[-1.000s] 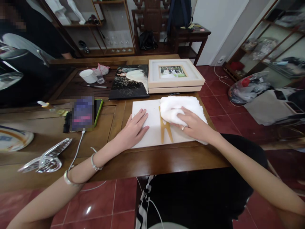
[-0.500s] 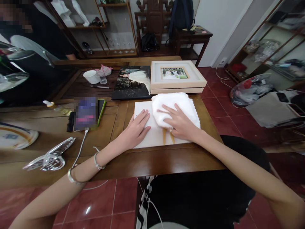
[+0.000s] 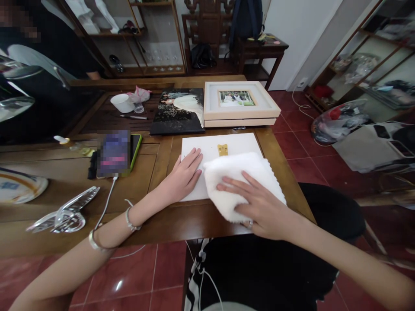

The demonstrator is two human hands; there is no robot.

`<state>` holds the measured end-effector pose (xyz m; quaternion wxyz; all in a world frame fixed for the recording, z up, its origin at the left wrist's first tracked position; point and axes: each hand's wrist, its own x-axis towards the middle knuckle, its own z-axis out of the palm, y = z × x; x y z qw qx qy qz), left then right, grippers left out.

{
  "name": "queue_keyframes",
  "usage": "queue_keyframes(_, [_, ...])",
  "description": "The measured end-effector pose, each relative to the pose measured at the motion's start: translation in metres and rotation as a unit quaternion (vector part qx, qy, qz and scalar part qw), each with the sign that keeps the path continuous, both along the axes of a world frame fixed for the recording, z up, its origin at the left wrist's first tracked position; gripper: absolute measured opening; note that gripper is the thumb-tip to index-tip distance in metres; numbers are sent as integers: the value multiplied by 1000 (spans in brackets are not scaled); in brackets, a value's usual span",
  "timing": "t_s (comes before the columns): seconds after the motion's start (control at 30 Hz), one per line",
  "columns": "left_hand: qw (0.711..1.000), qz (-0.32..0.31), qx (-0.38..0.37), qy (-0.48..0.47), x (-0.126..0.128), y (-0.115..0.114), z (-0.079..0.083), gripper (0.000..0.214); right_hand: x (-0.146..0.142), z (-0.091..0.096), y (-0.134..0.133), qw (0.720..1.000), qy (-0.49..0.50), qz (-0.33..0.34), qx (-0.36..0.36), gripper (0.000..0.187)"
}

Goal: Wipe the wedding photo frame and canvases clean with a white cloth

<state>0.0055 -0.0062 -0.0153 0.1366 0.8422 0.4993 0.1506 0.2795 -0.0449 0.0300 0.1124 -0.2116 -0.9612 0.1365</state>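
Observation:
A white board (image 3: 191,192) lies flat near the table's front edge. My left hand (image 3: 186,172) rests palm down on its left side, fingers stretched out. Under my right hand (image 3: 259,203) is a folded, fluffy white cloth (image 3: 220,170); the fingers are spread over its top, pressing it down. The cloth covers the board's lower right part and overhangs its front edge. Behind the cloth shows the cat-shaped top of a flat gold-coloured piece (image 3: 222,150) on the board; its lower part is hidden.
Behind the board are a pale framed photo (image 3: 241,119) and a dark photo panel (image 3: 178,112). To the left lie a phone (image 3: 136,149) with a white cable, a dropper bottle (image 3: 81,148) and a shiny silver object (image 3: 66,214). A white cup (image 3: 122,103) stands farther back. Another person (image 3: 61,47) is at far left.
My right hand has slid the cloth toward me and slightly right. The gold piece's cat-shaped top is uncovered, while its two prongs are now covered. My left hand stays on the board.

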Motion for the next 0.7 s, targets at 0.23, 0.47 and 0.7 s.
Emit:
queue_keyframes(0.23, [1000, 9, 4, -7, -1, 0, -1, 52, -11, -12, 67, 988, 23, -140, 54, 24])
queue_keyframes(0.47, [999, 21, -18, -40, 1, 1, 3, 54, -41, -13, 117, 975, -14, -215, 60, 33])
queue_keyframes(0.7, [980, 85, 50, -172, -3, 6, 3, 59, -61, -9, 97, 996, -47, -47, 66, 33])
